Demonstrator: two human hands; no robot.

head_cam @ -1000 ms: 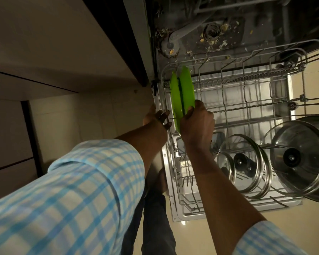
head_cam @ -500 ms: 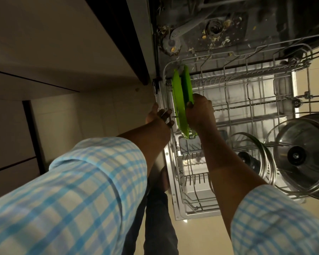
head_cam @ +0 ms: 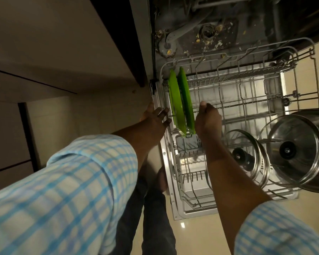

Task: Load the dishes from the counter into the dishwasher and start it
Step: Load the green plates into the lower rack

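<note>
Head view: your left hand (head_cam: 155, 116) spreads on the rack (head_cam: 250, 73) rim; right hand (head_cam: 208, 120) curled beside the green plates (head_cam: 181, 103), grip unclear.

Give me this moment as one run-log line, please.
phase: loading | plates: two, upright in rack | left hand: on rack rim | right hand: beside plates, grip unclear | lids: rack right

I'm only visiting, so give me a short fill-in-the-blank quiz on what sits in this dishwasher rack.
1. The rack holds ___ plates, both upright.
2. Their colour is ___.
3. The glass lids on its right side have ___ knobs.
Missing words: two; green; black.
</note>
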